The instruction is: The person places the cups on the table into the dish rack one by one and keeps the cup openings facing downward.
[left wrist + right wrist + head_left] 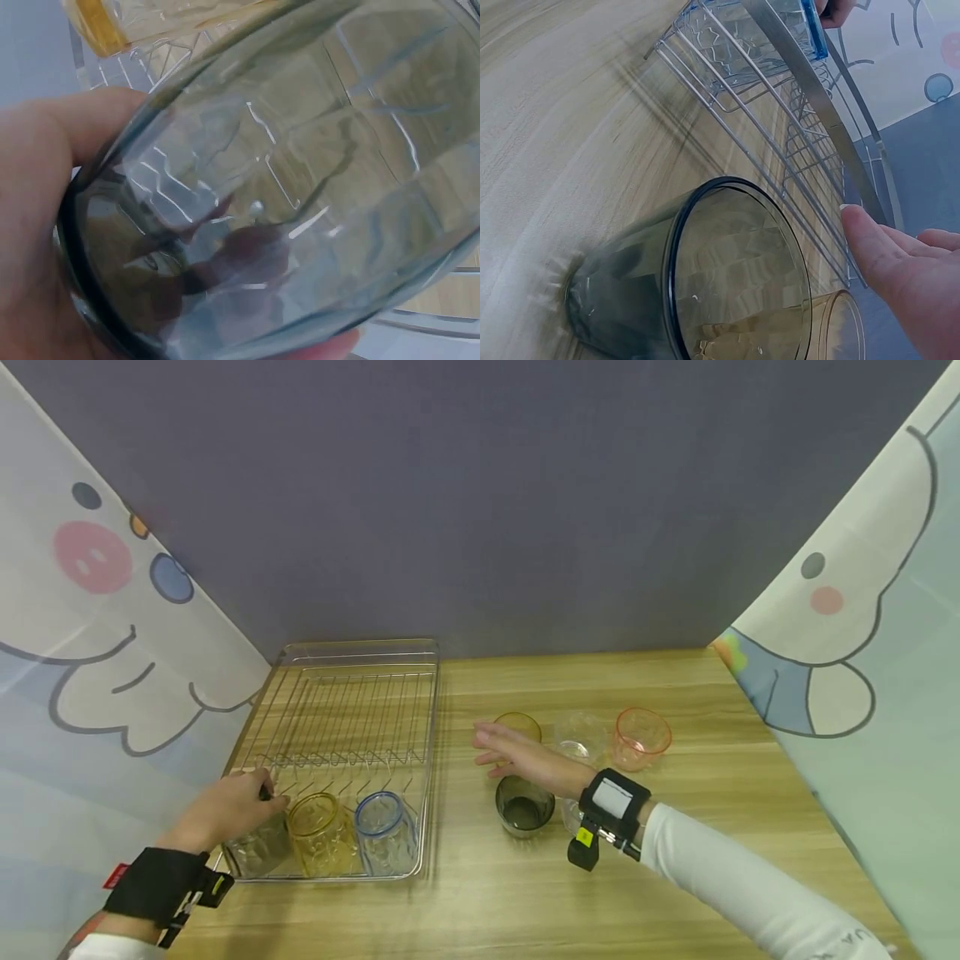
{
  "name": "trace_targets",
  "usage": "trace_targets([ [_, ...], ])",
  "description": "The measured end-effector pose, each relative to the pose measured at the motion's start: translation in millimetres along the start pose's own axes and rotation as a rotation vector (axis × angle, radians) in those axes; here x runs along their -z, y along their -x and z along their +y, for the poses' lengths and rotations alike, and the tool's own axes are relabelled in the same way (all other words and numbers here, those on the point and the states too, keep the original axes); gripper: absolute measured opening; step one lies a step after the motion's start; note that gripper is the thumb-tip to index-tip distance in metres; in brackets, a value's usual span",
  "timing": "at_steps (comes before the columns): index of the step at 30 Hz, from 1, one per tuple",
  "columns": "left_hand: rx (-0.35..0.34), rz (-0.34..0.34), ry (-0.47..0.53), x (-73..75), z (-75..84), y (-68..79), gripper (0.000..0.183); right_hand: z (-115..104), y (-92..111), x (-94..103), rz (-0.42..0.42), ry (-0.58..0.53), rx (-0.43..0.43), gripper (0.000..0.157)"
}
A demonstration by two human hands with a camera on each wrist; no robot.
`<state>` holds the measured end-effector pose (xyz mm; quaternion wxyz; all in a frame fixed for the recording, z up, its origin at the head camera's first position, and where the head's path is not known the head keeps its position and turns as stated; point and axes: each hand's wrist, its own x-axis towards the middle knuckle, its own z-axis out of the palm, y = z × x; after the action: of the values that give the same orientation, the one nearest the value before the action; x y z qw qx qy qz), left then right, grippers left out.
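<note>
My left hand [243, 810] grips a smoky grey glass [300, 187] at the front left of the wire rack [433, 718]. Beside that glass, an amber glass [322, 839] and a blue glass [386, 839] stand in the same row. My right hand [528, 758] reaches over the table with its fingers extended and nothing in them. Just below it in the head view is a smoky grey cup [630, 292], upright on the tabletop. A yellow cup [522, 723] stands behind the right hand, partly covered by it.
Right of the yellow cup are a clear cup [579, 735] and a red-rimmed cup [642, 739]. Another clear cup [572, 817] is mostly hidden under the right wrist. A dark panel [487, 510] closes off the back, and printed sheets flank both sides.
</note>
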<state>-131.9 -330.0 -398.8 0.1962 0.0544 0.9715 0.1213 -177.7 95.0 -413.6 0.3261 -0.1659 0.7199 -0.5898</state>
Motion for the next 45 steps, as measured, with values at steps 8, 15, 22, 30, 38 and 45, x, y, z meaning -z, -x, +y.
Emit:
trace_targets([
  [8,0.017,0.027,-0.015,-3.3,0.2,0.3,0.042,-1,0,0.6,-0.017,0.001,0.011,0.066],
  [15,0.018,0.100,-0.065,-10.0,2.8,-3.4,0.036,1,2,2.5,-0.010,-0.006,0.009,0.066],
  [22,0.024,0.117,-0.092,-13.8,7.1,-4.1,0.043,0,3,2.5,-0.011,-0.017,0.016,0.067],
  [30,0.028,0.145,-0.056,-15.3,7.7,-2.0,0.043,0,1,2.2,-0.022,-0.018,0.006,0.067],
  [38,0.044,0.294,-0.025,-16.3,12.3,11.3,0.033,0,1,2.3,-0.029,-0.010,0.010,0.067],
  [45,0.092,0.312,-0.024,-31.7,11.9,14.8,0.038,0,1,0.5,-0.036,-0.020,0.016,0.068],
])
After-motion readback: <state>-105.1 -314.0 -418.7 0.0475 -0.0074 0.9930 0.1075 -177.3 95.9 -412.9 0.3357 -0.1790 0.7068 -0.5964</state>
